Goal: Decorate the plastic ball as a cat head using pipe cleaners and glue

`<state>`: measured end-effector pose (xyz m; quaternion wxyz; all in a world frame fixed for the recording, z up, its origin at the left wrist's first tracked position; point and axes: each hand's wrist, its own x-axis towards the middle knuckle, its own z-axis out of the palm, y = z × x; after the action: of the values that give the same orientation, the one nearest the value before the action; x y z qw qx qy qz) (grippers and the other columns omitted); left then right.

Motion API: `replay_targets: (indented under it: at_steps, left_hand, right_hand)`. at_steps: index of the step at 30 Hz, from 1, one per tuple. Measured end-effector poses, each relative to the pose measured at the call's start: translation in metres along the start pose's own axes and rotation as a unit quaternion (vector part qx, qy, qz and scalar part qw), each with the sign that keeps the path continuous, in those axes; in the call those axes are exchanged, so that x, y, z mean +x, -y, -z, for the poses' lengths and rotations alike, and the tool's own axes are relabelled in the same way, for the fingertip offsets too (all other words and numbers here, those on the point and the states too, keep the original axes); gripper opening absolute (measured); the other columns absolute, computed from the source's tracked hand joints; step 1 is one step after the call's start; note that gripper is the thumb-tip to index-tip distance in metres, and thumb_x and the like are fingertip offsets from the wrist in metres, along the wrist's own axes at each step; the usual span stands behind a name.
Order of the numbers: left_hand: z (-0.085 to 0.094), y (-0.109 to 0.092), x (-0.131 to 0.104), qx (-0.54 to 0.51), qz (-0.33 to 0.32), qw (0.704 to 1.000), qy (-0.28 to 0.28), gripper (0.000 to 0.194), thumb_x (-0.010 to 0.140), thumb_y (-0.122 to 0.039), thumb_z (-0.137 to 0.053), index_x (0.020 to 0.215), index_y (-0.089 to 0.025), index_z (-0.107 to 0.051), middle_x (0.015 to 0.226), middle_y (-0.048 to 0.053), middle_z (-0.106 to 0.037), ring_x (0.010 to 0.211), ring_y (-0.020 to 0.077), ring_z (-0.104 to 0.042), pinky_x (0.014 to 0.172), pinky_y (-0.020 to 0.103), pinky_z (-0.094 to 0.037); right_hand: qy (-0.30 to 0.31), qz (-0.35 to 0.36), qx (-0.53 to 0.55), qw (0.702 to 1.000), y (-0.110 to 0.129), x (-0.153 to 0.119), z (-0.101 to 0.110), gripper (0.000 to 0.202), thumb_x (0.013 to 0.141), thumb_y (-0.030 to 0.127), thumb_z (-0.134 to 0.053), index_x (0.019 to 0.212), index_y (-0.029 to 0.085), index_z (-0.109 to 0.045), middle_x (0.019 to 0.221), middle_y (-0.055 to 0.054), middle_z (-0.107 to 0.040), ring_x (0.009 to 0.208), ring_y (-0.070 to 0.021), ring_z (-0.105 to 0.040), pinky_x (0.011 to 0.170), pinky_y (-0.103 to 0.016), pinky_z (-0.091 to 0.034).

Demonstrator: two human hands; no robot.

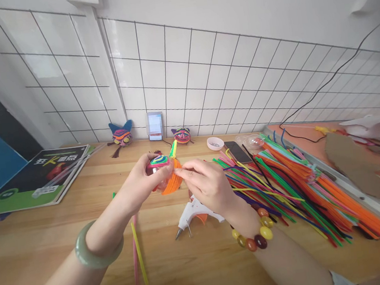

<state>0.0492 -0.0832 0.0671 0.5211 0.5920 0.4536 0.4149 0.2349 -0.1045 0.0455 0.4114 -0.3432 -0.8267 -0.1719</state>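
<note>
Landmark for this entry: the glue gun (194,213), lying on the wooden surface (33,242).

1. Loose pipe cleaners, pink and yellow (138,253): nearer to me than the glue gun and to its left, lying flat, their long axes running roughly away from me.

2. My left hand (142,177): raised just beyond the glue gun and to its left; a pale green bangle (97,251) on the wrist. Its grip is closed around the pipe-cleaner figure (165,172), a small ball wound in pink, green and blue with an orange fan at its lower side.

3. My right hand (206,184): directly above the glue gun, wearing a beaded bracelet (253,233). Its fingertips are pinched shut on the orange part of the figure, which lies to the left of this grip. Both hands touch the figure; neither is the nearer. A green stem sticks up and away from it.

4. Heap of coloured pipe cleaners (300,180): right of the glue gun, long axes slanting towards the near right.

5. Dark phone (237,151) and small pink dish (215,143): beyond the glue gun, to the right.

6. Booklet (43,175): far left; its large cover characters are too small for me to read with certainty.

7. Two finished figures (121,136), (182,135) and a lit screen (154,126), its contents blurred: farthest from the glue gun, against the tiled wall.
</note>
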Motion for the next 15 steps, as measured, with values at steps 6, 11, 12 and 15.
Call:
replay_targets:
  at_steps: [6, 11, 12, 15]
  left_hand:
    - [-0.0016, 0.0034, 0.0035, -0.007, 0.010, 1.000, -0.014, 0.038, 0.077, -0.037, -0.070, 0.103, -0.017, -0.051, 0.067, -0.005, -0.055, 0.055, 0.0078, -0.046, 0.046, 0.018, -0.035]
    - [-0.0033, 0.0037, 0.0046, 0.004, 0.001, 0.999, -0.041, 0.041, 0.074, -0.040, -0.072, 0.102, -0.018, -0.052, 0.071, -0.005, -0.058, 0.055, 0.0091, -0.050, 0.048, 0.020, -0.038]
    - [-0.0033, 0.0037, 0.0043, 0.010, -0.006, 0.999, -0.052, 0.043, 0.073, -0.041, -0.073, 0.103, -0.018, -0.052, 0.073, -0.004, -0.059, 0.057, 0.0097, -0.051, 0.049, 0.021, -0.039]
    - [-0.0022, 0.0042, 0.0034, 0.037, -0.027, 0.995, -0.088, 0.048, 0.071, -0.045, -0.074, 0.104, -0.018, -0.053, 0.081, -0.001, -0.063, 0.063, 0.0132, -0.056, 0.056, 0.025, -0.044]
  right_hand:
    - [-0.003, -0.004, 0.021, 1.000, -0.0006, -0.0009, -0.0027, 0.027, 0.094, 0.009, -0.048, 0.100, 0.017, -0.073, 0.085, -0.006, -0.071, 0.072, -0.0141, -0.065, 0.062, -0.027, -0.049]
    - [-0.008, -0.072, 0.112, 0.991, 0.0006, 0.0003, -0.0047, 0.021, 0.093, 0.012, -0.051, 0.101, 0.019, -0.069, 0.091, -0.006, -0.071, 0.079, -0.0148, -0.067, 0.068, -0.027, -0.053]
    - [-0.008, -0.086, 0.125, 0.988, 0.0011, 0.0008, -0.0044, 0.019, 0.093, 0.013, -0.052, 0.101, 0.019, -0.069, 0.091, -0.006, -0.071, 0.080, -0.0152, -0.067, 0.070, -0.028, -0.054]
    - [-0.001, -0.117, 0.140, 0.983, 0.0032, 0.0021, -0.0028, 0.016, 0.092, 0.013, -0.055, 0.099, 0.018, -0.068, 0.089, -0.006, -0.070, 0.080, -0.0158, -0.067, 0.071, -0.028, -0.054]
